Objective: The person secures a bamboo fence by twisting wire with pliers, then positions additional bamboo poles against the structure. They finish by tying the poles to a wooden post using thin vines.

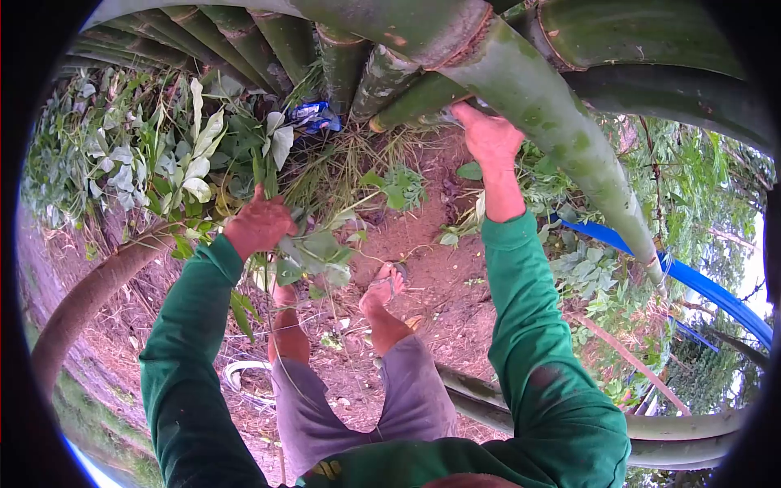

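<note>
My left hand is closed around a bunch of leafy green stems, whose leaves hang out past the fingers over my legs. More weeds and vines stand just beyond it. My right hand reaches forward to the base of the bamboo clump, its fingers curled and partly hidden under a thick slanting bamboo culm. What it grips there I cannot make out. A cut-looking bamboo stem lies just left of that hand.
Several bamboo culms rise along the top. A blue crumpled wrapper lies among the weeds. At left a brown curved trunk leans; at right runs a blue strip. Bamboo poles lie behind me, and my sandalled foot stands on bare soil.
</note>
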Tool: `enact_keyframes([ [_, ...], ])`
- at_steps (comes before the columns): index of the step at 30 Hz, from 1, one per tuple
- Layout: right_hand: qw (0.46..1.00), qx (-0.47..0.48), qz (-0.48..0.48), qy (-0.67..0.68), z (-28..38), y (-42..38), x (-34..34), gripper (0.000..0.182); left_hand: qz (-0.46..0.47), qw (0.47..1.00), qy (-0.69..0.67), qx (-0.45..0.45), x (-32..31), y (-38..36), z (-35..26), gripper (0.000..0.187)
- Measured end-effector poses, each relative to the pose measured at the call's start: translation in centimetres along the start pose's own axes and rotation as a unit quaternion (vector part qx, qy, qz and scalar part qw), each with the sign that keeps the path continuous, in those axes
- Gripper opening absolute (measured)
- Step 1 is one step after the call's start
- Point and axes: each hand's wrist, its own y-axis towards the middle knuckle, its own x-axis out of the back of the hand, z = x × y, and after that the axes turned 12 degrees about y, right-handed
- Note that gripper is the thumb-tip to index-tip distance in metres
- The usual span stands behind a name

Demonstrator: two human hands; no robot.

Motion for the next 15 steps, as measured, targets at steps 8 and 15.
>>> enact_keyframes([
  [8, 0.994, -0.069, 0.073, 0.047, -1.5, 0.0, 1.5, 0.044, 0.007, 0.993, -0.059, 0.099, -3.3, -4.0, -1.0, 0.061],
  [15, 0.945, 0.126, 0.174, -0.246, -4.3, -0.9, 5.2, 0.042, 0.06, 0.997, 0.001, -0.043, 2.8, -2.4, -7.2, 0.091],
])
